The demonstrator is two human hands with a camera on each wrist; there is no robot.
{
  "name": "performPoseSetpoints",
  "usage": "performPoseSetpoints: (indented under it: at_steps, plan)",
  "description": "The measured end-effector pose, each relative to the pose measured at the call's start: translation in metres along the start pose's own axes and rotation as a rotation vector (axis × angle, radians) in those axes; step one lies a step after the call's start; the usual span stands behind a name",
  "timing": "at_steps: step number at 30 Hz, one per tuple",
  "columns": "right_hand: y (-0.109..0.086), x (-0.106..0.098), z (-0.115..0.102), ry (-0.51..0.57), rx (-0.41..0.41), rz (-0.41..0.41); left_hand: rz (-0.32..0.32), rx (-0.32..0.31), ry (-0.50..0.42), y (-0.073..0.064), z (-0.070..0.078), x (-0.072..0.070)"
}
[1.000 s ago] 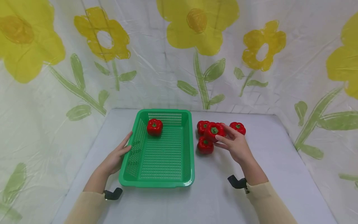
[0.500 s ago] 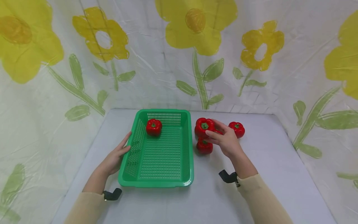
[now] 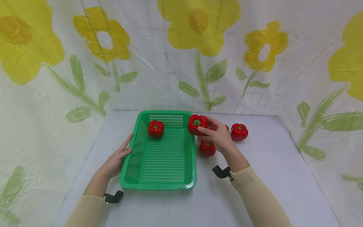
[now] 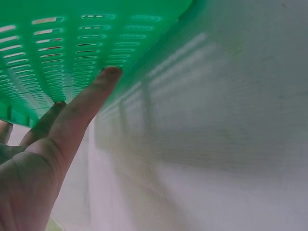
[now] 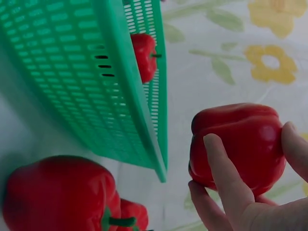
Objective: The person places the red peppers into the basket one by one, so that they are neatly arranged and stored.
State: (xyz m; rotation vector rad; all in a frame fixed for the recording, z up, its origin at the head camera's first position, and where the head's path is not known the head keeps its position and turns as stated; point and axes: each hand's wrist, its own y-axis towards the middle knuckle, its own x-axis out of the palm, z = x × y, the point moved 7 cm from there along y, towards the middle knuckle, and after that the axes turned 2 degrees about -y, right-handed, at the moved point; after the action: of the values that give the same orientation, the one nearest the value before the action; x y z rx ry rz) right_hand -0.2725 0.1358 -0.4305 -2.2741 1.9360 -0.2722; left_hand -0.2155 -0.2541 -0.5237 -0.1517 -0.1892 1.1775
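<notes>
A red bell pepper (image 3: 195,124) with a green stem is held in my right hand (image 3: 217,136), up at the right rim of the green basket (image 3: 194,157). In the right wrist view the fingers and thumb grip this bell pepper (image 5: 238,144) from its sides, apart from the basket wall (image 5: 62,72). Against the basket's left side rests my left hand (image 3: 115,160); in the left wrist view its straight fingers (image 4: 82,108) touch the slotted outer wall (image 4: 86,38). Inside the basket, near the back left, sits another red bell pepper (image 3: 156,129).
Right of the basket, one bell pepper (image 3: 207,148) stands close to its wall. Others behind my right hand are partly hidden. A further bell pepper (image 3: 239,131) lies to the right on the white table (image 3: 269,164). A flower-printed curtain (image 3: 158,78) surrounds the table.
My right hand has carried its bell pepper leftward, over the others on the table, to the basket's right rim. The left hand and the basket stay in place.
</notes>
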Motion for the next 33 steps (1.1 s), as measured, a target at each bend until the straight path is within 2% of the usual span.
performPoseSetpoints:
  at_steps: [10, 17, 33]
  plan:
    - [0.008, 0.024, -0.008, 0.095, -0.025, -0.039, 0.001, -0.014, 0.001, 0.001, -0.001, -0.001]
    - [0.019, 0.043, -0.011, 0.107, -0.032, -0.043, 0.000, -0.013, 0.002, 0.001, 0.000, 0.000]
    - [0.049, 0.075, 0.000, 0.113, 0.052, -0.029, -0.014, -0.004, -0.007, 0.001, -0.001, -0.001]
